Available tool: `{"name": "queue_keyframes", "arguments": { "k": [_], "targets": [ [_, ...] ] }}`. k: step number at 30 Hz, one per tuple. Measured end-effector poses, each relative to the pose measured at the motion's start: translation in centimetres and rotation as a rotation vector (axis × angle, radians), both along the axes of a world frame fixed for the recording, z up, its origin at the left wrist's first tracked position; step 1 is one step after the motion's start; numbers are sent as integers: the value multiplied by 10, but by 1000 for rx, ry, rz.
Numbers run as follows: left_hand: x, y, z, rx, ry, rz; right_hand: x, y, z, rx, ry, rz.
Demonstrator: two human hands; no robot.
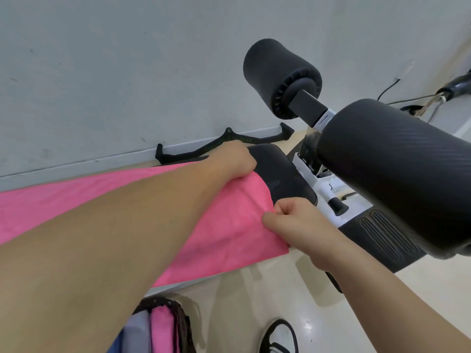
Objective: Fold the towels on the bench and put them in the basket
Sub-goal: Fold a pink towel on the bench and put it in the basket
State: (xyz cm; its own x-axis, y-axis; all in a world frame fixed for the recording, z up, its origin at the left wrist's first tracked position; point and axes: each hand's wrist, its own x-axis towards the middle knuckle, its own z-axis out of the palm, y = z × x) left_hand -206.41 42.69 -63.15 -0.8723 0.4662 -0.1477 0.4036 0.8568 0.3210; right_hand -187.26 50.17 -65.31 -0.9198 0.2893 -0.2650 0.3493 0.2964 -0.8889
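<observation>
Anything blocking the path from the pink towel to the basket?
Nothing visible. Left hand and right hand grip the pink towel on the bench; the basket sits just below the near edge, partly hidden by the left forearm.

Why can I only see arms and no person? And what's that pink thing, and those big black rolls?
The camera sits on the person's head and looks down. That's why you see only their two arms, as if you were looking through their eyes. The pink thing is a pink towel spread over a black padded exercise bench. The left hand reaches across and grips the towel's far corner. The right hand pinches the near corner, probably to fold the towel. The big black rolls are soft pads that belong to the bench. Down on the floor, a dark basket holds folded towels.
</observation>
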Motion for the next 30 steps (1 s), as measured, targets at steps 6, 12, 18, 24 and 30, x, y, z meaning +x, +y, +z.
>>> {"name": "queue_keyframes", "arguments": {
  "k": [6, 12, 18, 24, 30],
  "targets": [
    [4, 10, 5, 690, -463, 301, 5, 7, 15, 188, 40, -29],
    [22, 8, 36, 1024, -673, 245, 8, -3, 43, 412, 165, -88],
    [8, -93, 70, 1091, -557, 523, -2, -71, 57, 449, 285, 129],
    [-2, -224, 52, 998, -364, 770, -25, -171, 58, 410, 296, 298],
    [-12, -326, 12, 750, -104, 775, -43, -274, 41, 389, 267, 520]
  ]
}}
